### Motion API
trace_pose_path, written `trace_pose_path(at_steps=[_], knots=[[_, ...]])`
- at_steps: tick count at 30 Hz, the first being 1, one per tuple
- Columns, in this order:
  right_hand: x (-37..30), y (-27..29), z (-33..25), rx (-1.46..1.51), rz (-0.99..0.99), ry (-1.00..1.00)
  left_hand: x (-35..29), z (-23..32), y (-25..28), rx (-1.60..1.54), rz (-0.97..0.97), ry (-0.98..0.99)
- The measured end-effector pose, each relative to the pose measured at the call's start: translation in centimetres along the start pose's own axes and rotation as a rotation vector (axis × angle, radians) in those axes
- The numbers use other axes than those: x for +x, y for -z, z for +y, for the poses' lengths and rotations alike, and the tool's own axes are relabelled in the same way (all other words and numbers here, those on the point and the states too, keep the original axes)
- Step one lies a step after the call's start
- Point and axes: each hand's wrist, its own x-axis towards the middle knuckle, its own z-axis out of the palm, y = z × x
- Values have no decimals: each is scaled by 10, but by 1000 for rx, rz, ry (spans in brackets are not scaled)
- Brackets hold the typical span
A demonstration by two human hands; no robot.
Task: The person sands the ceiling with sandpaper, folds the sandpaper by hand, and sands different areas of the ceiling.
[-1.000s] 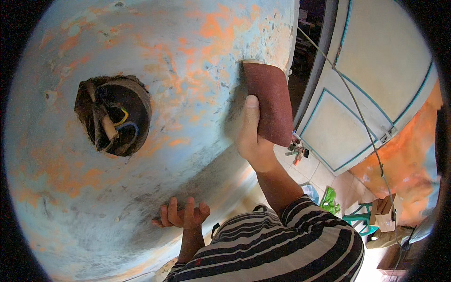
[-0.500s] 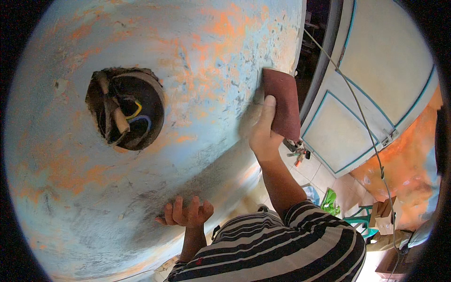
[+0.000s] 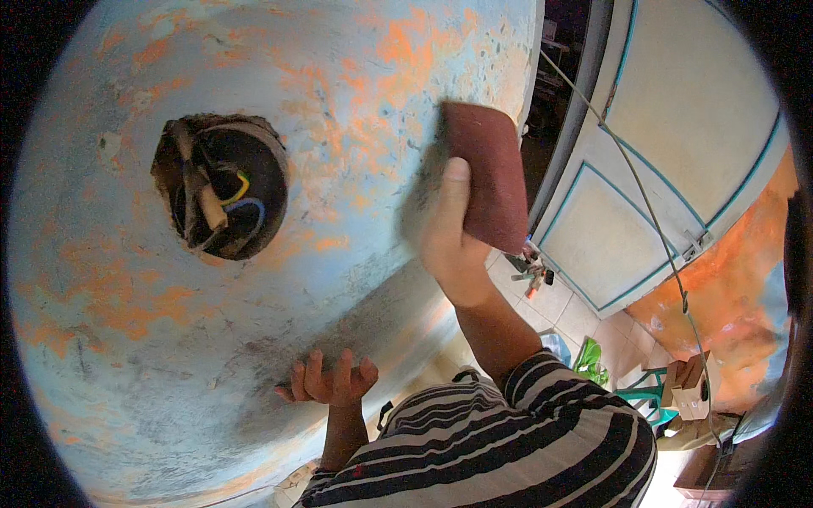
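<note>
My right hand [image 3: 451, 241] holds a dark red sheet of sandpaper [image 3: 485, 173] flat against a pale blue wall [image 3: 356, 93] with orange patches showing through. The thumb lies across the sheet's lower left part. My left hand [image 3: 329, 381] rests lower down with its fingertips on the wall, fingers spread, holding nothing. Left of the sandpaper a round hole [image 3: 222, 186] in the wall shows yellow and blue wires inside.
A white door [image 3: 669, 152] with teal trim stands at the right, a thin cable [image 3: 644, 199] hanging in front of it. Below it are floor tiles, a green bag [image 3: 590, 360], a cardboard box [image 3: 690, 385] and an orange wall [image 3: 728, 288].
My right hand has slid the sandpaper up and to the right along the wall. My left hand has stayed braced on the wall below.
</note>
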Motion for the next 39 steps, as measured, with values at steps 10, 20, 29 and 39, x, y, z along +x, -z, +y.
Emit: trace_pose_path(at_steps=[10, 20, 29, 39], knots=[[5, 3, 0, 55, 5, -128, 11, 4, -6, -13, 7, 14], [12, 4, 24, 65, 115, -91, 23, 10, -10, 19, -27, 1], [12, 2, 9, -10, 37, -37, 19, 1, -6, 31, 13, 1], [20, -17, -9, -12, 16, 310, 18, 4, -14, 11, 9, 27]])
